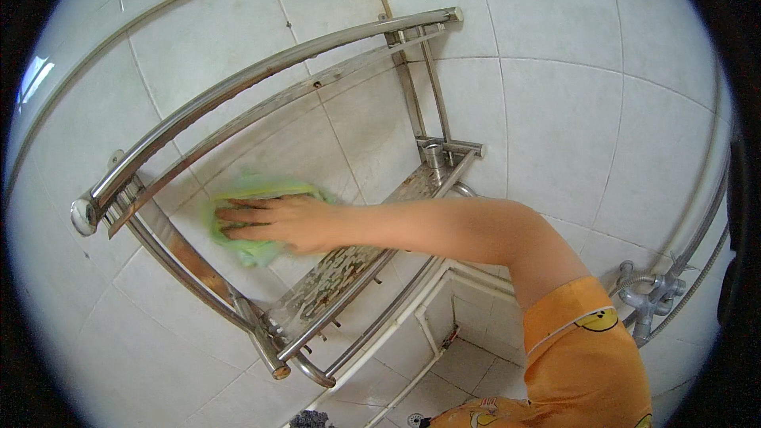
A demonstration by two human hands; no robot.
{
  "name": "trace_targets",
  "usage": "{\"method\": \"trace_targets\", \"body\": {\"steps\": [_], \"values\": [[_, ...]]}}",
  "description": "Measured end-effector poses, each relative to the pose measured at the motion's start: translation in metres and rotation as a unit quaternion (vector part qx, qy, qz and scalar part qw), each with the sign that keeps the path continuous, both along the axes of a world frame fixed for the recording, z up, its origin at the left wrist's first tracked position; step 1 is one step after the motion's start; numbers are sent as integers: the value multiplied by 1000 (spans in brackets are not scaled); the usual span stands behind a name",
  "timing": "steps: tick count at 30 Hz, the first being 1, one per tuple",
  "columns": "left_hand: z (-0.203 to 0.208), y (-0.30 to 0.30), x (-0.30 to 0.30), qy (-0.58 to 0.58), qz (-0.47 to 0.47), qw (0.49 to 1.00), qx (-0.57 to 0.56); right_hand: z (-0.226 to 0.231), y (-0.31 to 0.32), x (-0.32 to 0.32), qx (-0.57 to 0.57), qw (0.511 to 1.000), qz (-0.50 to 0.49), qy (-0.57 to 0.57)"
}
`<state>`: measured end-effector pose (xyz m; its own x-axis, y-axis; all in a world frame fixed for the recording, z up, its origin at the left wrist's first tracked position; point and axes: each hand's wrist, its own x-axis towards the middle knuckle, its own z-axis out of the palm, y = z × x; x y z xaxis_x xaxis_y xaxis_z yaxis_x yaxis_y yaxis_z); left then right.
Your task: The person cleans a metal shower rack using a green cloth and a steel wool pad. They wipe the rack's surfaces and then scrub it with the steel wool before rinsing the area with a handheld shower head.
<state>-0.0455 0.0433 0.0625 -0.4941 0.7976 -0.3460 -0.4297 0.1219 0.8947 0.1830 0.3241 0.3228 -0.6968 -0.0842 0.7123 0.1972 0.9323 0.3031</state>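
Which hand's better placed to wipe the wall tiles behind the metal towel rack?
Right, most likely: the right hand lies over the green cloth at the wall tiles, its arm reaching across the metal towel rack. The left hand is out of view.

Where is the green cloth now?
In the head view, the green cloth sits left of centre, under the right hand, between the upper metal rail and the lower shelf.

The cloth (269,189) is yellow-green, the rack (277,61) silvery, the sleeve (564,357) orange with yellow print (597,321).
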Motion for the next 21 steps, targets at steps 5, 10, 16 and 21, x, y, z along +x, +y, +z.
{"method": "trace_targets", "body": {"steps": [5, 10, 16, 21], "values": [[-2, -4, 1, -5, -2, 1000, 4, 0, 17, 42, -6, 1000, -18, 7], [-5, -8, 1, -8, 3, 1000, 4, -10, -14, 69, 137, 970, -85, 183], [-4, -12, 2, -10, 5, 1000, 3, 30, -65, 48, 252, 904, -100, 329], [-5, -13, 4, -8, 12, 1000, 0, 42, -51, 23, 227, 896, -185, 333]]}}
